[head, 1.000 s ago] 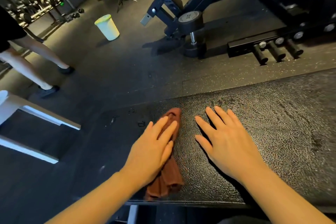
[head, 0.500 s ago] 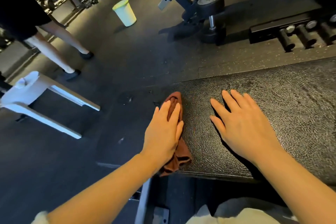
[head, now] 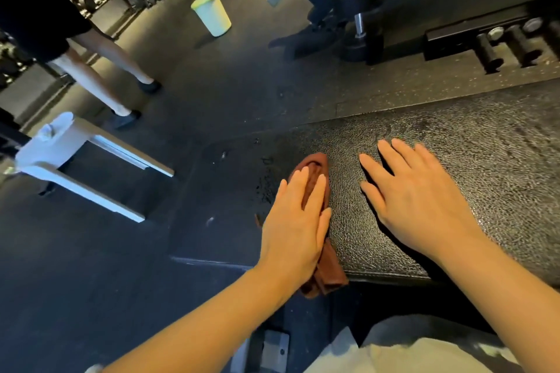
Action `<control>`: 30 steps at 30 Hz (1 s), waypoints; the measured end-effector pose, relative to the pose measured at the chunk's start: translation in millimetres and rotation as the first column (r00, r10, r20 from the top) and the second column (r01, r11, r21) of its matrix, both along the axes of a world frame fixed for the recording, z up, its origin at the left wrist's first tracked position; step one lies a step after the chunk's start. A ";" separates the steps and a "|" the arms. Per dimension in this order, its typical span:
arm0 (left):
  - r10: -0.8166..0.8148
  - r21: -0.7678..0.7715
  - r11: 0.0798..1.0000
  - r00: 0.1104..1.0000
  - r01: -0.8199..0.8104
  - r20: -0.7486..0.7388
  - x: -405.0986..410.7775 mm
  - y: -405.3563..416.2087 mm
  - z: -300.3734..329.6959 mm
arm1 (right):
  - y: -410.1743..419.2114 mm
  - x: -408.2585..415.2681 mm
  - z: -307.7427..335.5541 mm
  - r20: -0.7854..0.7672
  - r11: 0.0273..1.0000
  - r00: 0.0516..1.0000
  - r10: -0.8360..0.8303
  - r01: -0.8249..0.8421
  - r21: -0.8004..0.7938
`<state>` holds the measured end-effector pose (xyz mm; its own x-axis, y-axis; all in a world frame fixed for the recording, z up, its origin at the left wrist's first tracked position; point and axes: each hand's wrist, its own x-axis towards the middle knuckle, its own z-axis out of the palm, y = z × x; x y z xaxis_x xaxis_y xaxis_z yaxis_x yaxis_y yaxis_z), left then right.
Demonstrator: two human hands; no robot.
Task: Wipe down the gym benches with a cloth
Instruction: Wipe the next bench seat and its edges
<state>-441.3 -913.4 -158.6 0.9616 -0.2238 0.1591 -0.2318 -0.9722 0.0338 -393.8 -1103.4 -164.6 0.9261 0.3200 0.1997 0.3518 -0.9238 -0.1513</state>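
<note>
Nearest, at six o'clock: pale trousers (head: pixel 424 351) of the wiper. Just beyond, left hand (head: pixel 295 221) flat on the brown cloth (head: pixel 315 169), fingers straight, pressing rather than clutching; cloth spread at the nine o'clock end of the tabletop (head: pixel 485 166), its near tail hanging over the edge. Right hand (head: pixel 415 194) at three o'clock of the cloth, apart from it, palm down, fingers spread, holding nothing. Probably mid-wipe at the pad's end. Next likely: steady pressure, a sweep toward three o'clock across the unwiped grain. Farther, at eleven o'clock: white frame (head: pixel 75 160), a bystander's legs (head: pixel 100 70), pale bucket (head: pixel 212 13); at one o'clock, dumbbell (head: pixel 357 9).
</note>
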 end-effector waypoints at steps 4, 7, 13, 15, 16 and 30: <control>-0.109 -0.038 0.994 0.992 0.107 -0.055 -8.2 3.2 0.9 | -1.2 -2.0 0.0 -0.006 1.000 1.000 0.010 -0.010 0.017; -0.060 -0.027 0.998 0.996 0.059 -0.071 -19.8 47.7 5.4 | -2.2 -4.0 0.8 0.007 1.000 1.000 0.015 -0.016 0.017; 0.177 -0.056 0.982 0.984 -0.178 -0.022 -23.5 67.0 1.1 | -2.4 -3.3 -1.1 0.007 1.000 1.000 0.013 -0.013 0.006; 0.181 -0.064 0.981 0.983 -0.182 -0.022 -16.9 40.8 1.4 | -2.2 -3.5 -1.2 0.009 1.000 1.000 0.015 -0.015 0.004; 0.158 -0.066 0.985 0.987 -0.159 -0.022 -13.4 25.8 2.2 | -2.2 -3.8 -0.9 0.011 1.000 1.000 0.013 -0.013 0.005; 0.196 -0.099 0.975 0.980 -0.200 -0.044 -28.7 57.3 6.7 | -2.2 -6.6 -2.7 0.021 1.000 0.999 0.027 -0.027 0.000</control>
<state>-469.9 -856.2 -151.9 0.9903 -0.0128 0.1384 -0.0323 -0.9897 0.1398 -400.4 -1105.6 -167.4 0.9126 0.3452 0.2189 0.3801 -0.9137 -0.1436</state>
